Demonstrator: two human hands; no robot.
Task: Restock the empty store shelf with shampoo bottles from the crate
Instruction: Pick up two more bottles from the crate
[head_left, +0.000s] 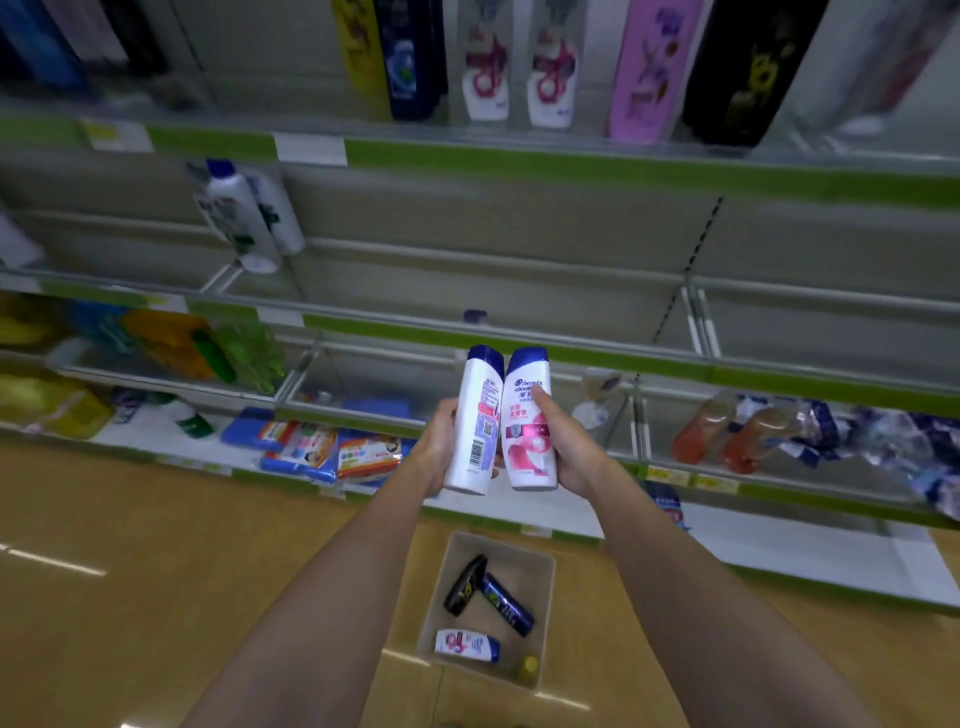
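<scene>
I hold left hand (441, 441) wrapped round barcode bottle (475, 421) | right hand (566, 441) clasping pink-label bottle (530, 421) | upright, caps up, ready for empty shelf (519, 280) above hands | crate (545, 566) below

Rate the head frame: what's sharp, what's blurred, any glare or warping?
Head view: the two white blue-capped shampoo bottles, one in the left hand and one in the right hand, are sharp, label readable; the shelves' contents smear toward the edges; the green-edged shelf rails bow from wide-angle distortion; bright glare streaks lie on the glossy tan floor.
</scene>
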